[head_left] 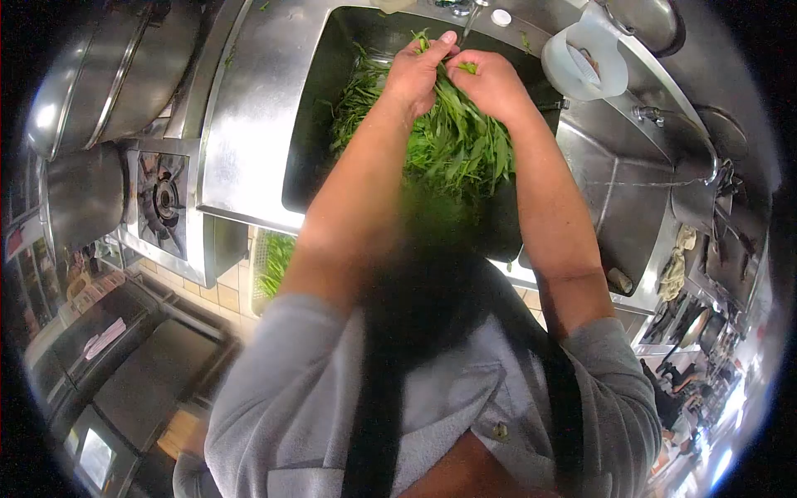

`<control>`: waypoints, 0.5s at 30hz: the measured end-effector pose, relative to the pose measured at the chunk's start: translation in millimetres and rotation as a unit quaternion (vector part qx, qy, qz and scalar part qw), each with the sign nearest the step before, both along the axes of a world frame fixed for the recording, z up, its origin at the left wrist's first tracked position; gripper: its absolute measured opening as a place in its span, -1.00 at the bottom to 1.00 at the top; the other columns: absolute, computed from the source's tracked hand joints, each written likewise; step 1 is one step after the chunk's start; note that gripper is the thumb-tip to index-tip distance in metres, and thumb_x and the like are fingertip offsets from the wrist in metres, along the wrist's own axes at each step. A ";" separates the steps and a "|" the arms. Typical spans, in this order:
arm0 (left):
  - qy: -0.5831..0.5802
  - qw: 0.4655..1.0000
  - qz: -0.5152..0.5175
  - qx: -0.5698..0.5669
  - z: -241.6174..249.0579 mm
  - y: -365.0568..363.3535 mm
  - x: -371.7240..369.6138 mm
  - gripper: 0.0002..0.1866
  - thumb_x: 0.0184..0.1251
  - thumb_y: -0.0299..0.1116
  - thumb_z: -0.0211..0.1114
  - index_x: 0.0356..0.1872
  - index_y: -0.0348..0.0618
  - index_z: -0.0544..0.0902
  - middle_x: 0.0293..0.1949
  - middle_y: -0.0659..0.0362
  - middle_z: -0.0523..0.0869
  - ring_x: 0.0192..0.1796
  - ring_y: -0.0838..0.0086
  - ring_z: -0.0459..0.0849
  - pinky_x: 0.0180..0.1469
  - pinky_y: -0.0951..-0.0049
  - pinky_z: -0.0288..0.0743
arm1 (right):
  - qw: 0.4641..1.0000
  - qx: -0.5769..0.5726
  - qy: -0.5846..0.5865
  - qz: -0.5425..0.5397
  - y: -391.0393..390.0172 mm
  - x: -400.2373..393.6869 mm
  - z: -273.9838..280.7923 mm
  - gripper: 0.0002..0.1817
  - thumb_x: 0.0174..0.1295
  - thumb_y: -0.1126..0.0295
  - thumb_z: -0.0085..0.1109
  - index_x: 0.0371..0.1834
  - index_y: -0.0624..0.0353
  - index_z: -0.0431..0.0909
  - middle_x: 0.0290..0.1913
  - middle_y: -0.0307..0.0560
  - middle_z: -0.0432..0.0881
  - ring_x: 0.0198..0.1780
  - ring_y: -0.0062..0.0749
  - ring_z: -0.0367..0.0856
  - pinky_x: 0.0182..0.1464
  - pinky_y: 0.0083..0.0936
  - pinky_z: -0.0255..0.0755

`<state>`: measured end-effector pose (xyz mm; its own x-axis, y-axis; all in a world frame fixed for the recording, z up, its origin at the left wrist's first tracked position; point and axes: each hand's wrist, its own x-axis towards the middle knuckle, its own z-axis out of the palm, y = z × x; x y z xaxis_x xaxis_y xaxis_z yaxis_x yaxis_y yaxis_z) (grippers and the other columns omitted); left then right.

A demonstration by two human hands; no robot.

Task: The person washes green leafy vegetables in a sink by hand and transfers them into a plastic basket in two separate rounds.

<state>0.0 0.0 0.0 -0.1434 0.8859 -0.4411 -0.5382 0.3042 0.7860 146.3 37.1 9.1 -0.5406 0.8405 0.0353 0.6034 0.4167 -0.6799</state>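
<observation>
Both my hands are over the dark sink basin [305,153], near its far side. They grip a bunch of leafy greens [457,124] with long narrow leaves. My left hand [415,76] is closed round the stems, its thumb pointing up and away. Close beside it, my right hand [491,87] has its fingers curled on stems of the same bunch. The leaves hang down towards me between my forearms. More loose greens [353,112] lie in the sink on the left. A dark blur hides the near part of the basin.
A translucent white plastic tub [588,62] stands at the sink's back right corner. Beyond it, water runs from a tap [711,176] over a second sink [610,207]. A gas burner [166,199] and large pots [108,75] are on the left. Below the counter, a basket [259,266] holds greens.
</observation>
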 end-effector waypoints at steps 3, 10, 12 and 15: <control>-0.064 0.995 -0.040 0.062 -11.0 9.8 -3.7 -0.62 0.20 -0.14 0.48 -0.19 -0.21 0.59 -0.08 0.00 0.65 0.11 0.35 0.51 0.11 0.08 0.43 | 0.989 -0.128 0.021 -0.068 8.8 7.0 9.5 -0.81 0.23 0.29 0.19 -0.19 0.14 0.64 -0.38 -0.19 0.69 -0.52 -0.63 0.48 -0.46 -0.59 0.38; -0.038 0.990 -0.088 0.106 -5.3 8.8 -12.9 -0.78 0.18 -0.35 0.48 -0.26 -0.21 0.65 -0.30 0.20 0.68 -0.27 0.51 0.59 -0.20 0.43 0.47 | 0.971 -0.218 0.087 -0.045 17.6 22.5 17.5 -0.77 0.14 0.28 0.18 -0.25 0.18 0.67 -0.44 -0.17 0.69 -0.52 -0.53 0.53 -0.38 -0.50 0.47; 0.021 0.982 -0.111 0.151 -5.1 14.1 -12.8 -0.79 0.16 -0.39 0.47 -0.25 -0.24 0.67 -0.33 0.21 0.69 -0.30 0.54 0.58 -0.23 0.45 0.45 | 0.967 -0.236 0.085 -0.046 15.3 19.3 22.1 -0.83 0.23 0.35 0.09 -0.28 0.21 0.59 -0.41 -0.28 0.64 -0.55 -0.71 0.35 -0.45 -0.69 0.31; 0.050 0.985 -0.100 0.132 0.2 14.4 -7.7 -0.81 0.17 -0.41 0.46 -0.25 -0.26 0.68 -0.36 0.22 0.70 -0.34 0.56 0.58 -0.25 0.47 0.43 | 0.983 -0.166 0.063 -0.036 17.2 16.1 20.9 -0.82 0.23 0.33 0.10 -0.27 0.20 0.60 -0.42 -0.29 0.64 -0.51 -0.70 0.37 -0.40 -0.67 0.31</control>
<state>-7.7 14.4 0.2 0.0157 0.9829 -0.1833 -0.4043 0.1739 0.8980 162.4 54.3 30.0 -0.4885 0.8528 -0.1848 0.5247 0.1179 -0.8431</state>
